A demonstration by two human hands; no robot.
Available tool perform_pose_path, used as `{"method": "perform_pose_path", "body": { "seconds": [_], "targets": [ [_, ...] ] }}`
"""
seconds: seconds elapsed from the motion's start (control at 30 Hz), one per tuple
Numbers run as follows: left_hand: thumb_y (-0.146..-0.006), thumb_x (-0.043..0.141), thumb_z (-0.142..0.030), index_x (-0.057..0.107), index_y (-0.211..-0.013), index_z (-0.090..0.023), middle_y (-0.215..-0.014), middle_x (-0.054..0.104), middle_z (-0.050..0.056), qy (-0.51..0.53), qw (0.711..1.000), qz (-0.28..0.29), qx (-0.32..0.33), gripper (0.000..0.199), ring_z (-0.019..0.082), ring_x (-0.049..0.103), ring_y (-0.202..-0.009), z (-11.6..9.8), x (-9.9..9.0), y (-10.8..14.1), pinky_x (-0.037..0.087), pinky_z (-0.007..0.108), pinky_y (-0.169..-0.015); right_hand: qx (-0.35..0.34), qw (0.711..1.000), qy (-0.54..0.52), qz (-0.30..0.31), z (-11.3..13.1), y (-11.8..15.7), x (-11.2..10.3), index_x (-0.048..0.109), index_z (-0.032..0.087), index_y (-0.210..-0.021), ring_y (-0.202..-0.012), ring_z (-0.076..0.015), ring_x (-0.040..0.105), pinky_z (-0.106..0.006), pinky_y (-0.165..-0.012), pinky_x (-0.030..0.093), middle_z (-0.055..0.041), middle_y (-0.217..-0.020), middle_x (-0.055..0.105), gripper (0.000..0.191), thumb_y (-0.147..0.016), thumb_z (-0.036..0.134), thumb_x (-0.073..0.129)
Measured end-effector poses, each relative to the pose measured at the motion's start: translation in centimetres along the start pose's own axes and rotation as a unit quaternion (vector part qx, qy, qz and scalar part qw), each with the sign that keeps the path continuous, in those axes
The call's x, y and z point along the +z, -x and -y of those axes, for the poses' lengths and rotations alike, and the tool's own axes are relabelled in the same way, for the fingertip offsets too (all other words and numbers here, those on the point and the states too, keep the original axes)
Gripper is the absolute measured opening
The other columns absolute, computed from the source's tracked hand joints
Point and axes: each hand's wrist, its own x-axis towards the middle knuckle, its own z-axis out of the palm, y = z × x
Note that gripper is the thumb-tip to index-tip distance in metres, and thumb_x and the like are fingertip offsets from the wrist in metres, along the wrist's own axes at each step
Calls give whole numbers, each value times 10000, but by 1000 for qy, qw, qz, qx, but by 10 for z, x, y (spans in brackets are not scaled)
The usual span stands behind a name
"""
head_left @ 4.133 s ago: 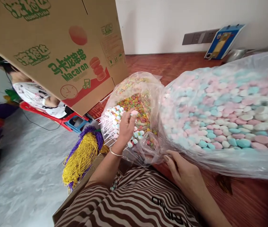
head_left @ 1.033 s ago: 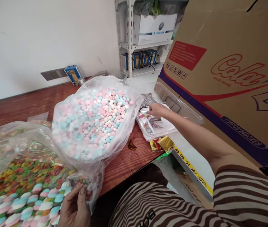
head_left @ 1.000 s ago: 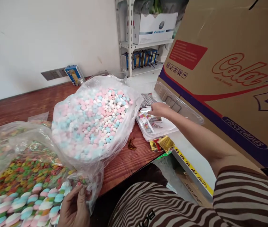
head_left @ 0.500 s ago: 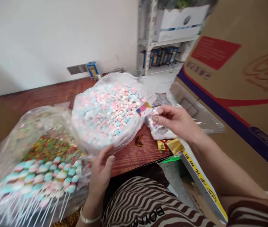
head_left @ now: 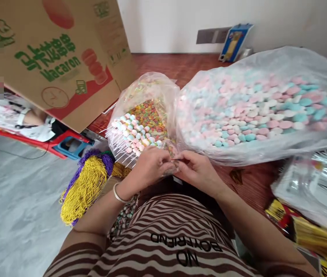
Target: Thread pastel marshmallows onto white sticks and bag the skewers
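Note:
My left hand (head_left: 151, 165) and my right hand (head_left: 199, 173) meet close in front of my striped shirt. Both are closed, fingertips pinching a small clear plastic bag (head_left: 175, 165) that is mostly hidden by the fingers. Just beyond them lies a large clear bag of small multicoloured candies (head_left: 151, 115). Rows of pastel marshmallow skewers (head_left: 133, 130) rest on it, white sticks pointing to the left. Right of that spreads a big translucent bag of pink, white and blue marshmallows (head_left: 255, 111).
A Macaron carton (head_left: 65, 61) stands at the left, with a person's sleeve (head_left: 33, 119) behind it. Yellow and purple cords (head_left: 85, 188) hang by the table's left edge. Silvery plastic packets (head_left: 310, 181) and gold twist ties (head_left: 310, 234) lie at the right.
My view has swung left. My right hand has left the packets at the right and come together with my left hand, both now gripping the small clear bag.

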Motion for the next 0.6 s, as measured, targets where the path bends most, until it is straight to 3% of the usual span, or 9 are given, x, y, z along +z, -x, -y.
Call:
{"method": "perform_pose_path", "body": {
  "seconds": [0.1,0.13,0.2,0.23,0.27,0.33,0.4,0.47,0.6],
  "targets": [
    [-872,748,-364,704,-816,-203,-850,705,55,61,980,-169,-85,176,200,609,-845,-8,7,26,458,349,-839,41,992,-82,-91,-9,-16,21,643,206,-811,-662,-147,569,-260,-606,457,3,-723,650,175,-901,355,646],
    [-871,747,-398,704,-802,-199,-828,700,55,129,969,-178,-118,215,190,609,-813,-12,14,34,470,337,-806,53,984,-123,-116,-11,-20,27,617,211,-801,-639,-141,553,-257,-594,450,13,-703,633,198,-893,382,655],
    [-830,771,-488,715,-794,-185,-754,685,48,325,925,-75,-182,310,170,609,-727,-18,32,47,482,307,-714,62,971,-184,-140,-15,-25,39,577,219,-788,-614,-131,525,-252,-584,444,29,-680,600,243,-880,423,672],
    [-782,800,-538,731,-846,-177,-770,700,57,434,875,-28,-212,373,179,632,-742,-20,41,49,497,306,-709,61,968,-195,-145,-15,-27,43,565,222,-783,-613,-129,515,-251,-585,439,34,-677,586,255,-878,431,676],
    [-734,821,-588,741,-897,-172,-817,720,71,525,818,-24,-234,453,193,657,-786,-20,49,49,514,314,-732,55,969,-192,-147,-15,-27,47,556,223,-772,-614,-127,504,-251,-588,433,37,-673,572,265,-877,433,679],
    [-652,865,-615,749,-969,-171,-945,749,92,643,715,-100,-256,558,223,687,-914,-18,59,42,537,347,-842,42,976,-160,-142,-15,-26,51,535,223,-739,-617,-124,474,-253,-593,417,42,-665,538,297,-884,438,678],
    [-624,912,-525,752,-940,-177,-988,756,77,671,657,-218,-265,497,219,689,-982,-12,63,31,526,357,-938,36,985,-115,-126,-16,-23,53,514,223,-704,-621,-126,446,-257,-591,401,43,-655,501,341,-894,455,677],
    [-604,943,-388,745,-884,-181,-940,760,46,663,630,-291,-280,400,202,694,-974,-5,62,19,525,345,-962,37,991,-83,-103,-17,-20,52,505,222,-676,-631,-132,443,-262,-593,400,38,-648,485,385,-907,483,666],
    [-543,963,-317,725,-822,-166,-842,746,19,669,595,-320,-310,397,181,703,-866,5,66,4,549,324,-890,54,992,-103,-53,-23,-17,52,603,222,-816,-732,-166,558,-283,-678,486,7,-760,606,323,-912,525,658]
  ]
}}
